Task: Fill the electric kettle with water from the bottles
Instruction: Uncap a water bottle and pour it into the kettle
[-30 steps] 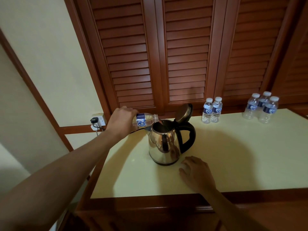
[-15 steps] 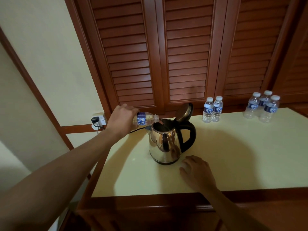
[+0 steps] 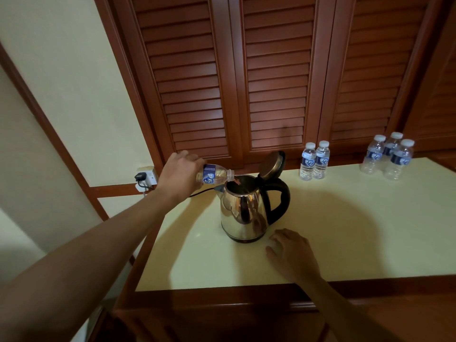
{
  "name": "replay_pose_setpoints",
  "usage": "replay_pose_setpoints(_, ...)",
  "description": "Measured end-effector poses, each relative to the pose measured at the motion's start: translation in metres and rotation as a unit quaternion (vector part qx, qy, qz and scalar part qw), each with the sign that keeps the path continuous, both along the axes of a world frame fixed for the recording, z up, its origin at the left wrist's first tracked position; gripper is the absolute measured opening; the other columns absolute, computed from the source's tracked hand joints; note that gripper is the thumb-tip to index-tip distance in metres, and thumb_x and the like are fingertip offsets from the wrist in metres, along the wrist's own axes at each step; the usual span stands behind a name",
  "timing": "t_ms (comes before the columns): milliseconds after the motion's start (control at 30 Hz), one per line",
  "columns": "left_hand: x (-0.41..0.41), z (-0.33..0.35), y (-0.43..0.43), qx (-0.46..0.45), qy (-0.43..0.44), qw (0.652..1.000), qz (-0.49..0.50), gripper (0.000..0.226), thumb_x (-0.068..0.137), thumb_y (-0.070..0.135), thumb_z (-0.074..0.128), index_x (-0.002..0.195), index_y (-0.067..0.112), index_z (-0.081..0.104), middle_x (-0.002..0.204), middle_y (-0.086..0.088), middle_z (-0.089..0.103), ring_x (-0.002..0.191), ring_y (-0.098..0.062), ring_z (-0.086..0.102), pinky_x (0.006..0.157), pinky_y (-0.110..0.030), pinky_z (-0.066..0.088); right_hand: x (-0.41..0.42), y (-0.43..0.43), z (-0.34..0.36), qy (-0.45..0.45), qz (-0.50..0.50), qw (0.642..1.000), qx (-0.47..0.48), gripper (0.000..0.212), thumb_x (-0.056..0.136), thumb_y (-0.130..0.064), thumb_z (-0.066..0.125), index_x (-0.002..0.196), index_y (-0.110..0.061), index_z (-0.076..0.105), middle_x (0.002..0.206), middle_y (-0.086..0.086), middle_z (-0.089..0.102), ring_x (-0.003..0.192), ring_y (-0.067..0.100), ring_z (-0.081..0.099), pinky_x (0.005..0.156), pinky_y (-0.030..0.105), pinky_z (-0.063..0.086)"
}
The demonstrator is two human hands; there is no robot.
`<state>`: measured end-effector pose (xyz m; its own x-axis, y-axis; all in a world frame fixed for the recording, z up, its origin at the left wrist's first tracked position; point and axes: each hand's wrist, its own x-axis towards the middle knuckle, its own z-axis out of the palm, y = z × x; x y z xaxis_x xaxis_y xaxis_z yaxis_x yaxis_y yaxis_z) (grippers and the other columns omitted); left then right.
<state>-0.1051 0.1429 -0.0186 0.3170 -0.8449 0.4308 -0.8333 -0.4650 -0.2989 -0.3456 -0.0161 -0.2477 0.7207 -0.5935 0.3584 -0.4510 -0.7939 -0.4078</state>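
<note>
Little has moved since the earlier frame: the left hand (image 3: 181, 172) still holds the bottle (image 3: 213, 174) tipped, neck over the open kettle (image 3: 244, 213) near the table's (image 3: 345, 230) left end. Its fingers are clamped round the bottle's base. The right hand (image 3: 292, 255) rests beside the kettle, fingers relaxed. The thin plastic bottle likely dents if squeezed and grows lighter as it empties, so a mid-body hold seems best. The steel kettle is stiff and should be lifted by its black handle.

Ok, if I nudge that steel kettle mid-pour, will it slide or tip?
Probably slides rather than tips: the electric kettle has a wide base on the smooth tabletop. Its cord to the wall socket may tug back. The raised lid could wobble.
</note>
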Motion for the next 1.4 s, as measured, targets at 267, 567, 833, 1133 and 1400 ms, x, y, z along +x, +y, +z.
replay_pose_setpoints(267,0.000,0.002,-0.003,-0.016,-0.013,1.000,-0.019,0.044,0.081,0.025,0.073,0.123,0.016,0.066,0.111,-0.006,0.069,0.104,-0.028,0.054,0.085,-0.039,0.038,0.001,-0.003,-0.005,-0.002,0.007,1.000,-0.002,0.029,0.084,-0.052,0.047,0.101,-0.034,0.062,0.104,-0.018,0.059,0.098,0.004,0.053,0.091,0.030,0.044)
replay_pose_setpoints(567,0.001,0.012,-0.013,-0.012,-0.069,0.995,-0.065,0.039,0.079,0.023,0.079,0.115,0.012,0.069,0.102,-0.008,0.070,0.095,-0.030,0.056,0.081,-0.041,0.042,0.001,-0.003,-0.006,-0.013,0.006,1.000,-0.012,0.030,0.084,-0.051,0.049,0.102,-0.032,0.063,0.106,-0.016,0.060,0.098,0.004,0.053,0.091,0.031,0.045)
replay_pose_setpoints(833,-0.003,0.019,-0.025,0.005,-0.191,0.974,-0.125,0.042,0.089,0.011,0.066,0.130,0.006,0.059,0.122,-0.015,0.064,0.115,-0.034,0.054,0.109,-0.047,0.035,-0.001,0.001,0.001,0.003,0.001,1.000,-0.016,0.029,0.086,-0.046,0.051,0.104,-0.030,0.067,0.113,-0.013,0.063,0.108,0.007,0.054,0.089,0.026,0.035)
replay_pose_setpoints(1133,-0.007,0.008,-0.035,0.037,-0.280,0.943,-0.174,0.043,0.087,0.005,0.065,0.130,0.007,0.061,0.132,-0.014,0.062,0.129,-0.035,0.052,0.120,-0.047,0.029,-0.003,0.004,0.005,-0.014,0.009,1.000,-0.001,0.026,0.086,-0.044,0.055,0.102,-0.029,0.067,0.108,-0.013,0.063,0.104,0.008,0.055,0.089,0.028,0.038)
replay_pose_setpoints(1400,-0.003,-0.035,-0.004,-0.145,-0.050,0.987,-0.043,0.051,0.072,0.023,0.083,0.120,0.015,0.068,0.111,-0.005,0.073,0.102,-0.030,0.061,0.090,-0.044,0.037,-0.002,0.004,0.006,-0.013,0.003,1.000,0.009,0.025,0.085,-0.046,0.054,0.101,-0.030,0.064,0.104,-0.014,0.062,0.101,0.008,0.056,0.088,0.029,0.040)
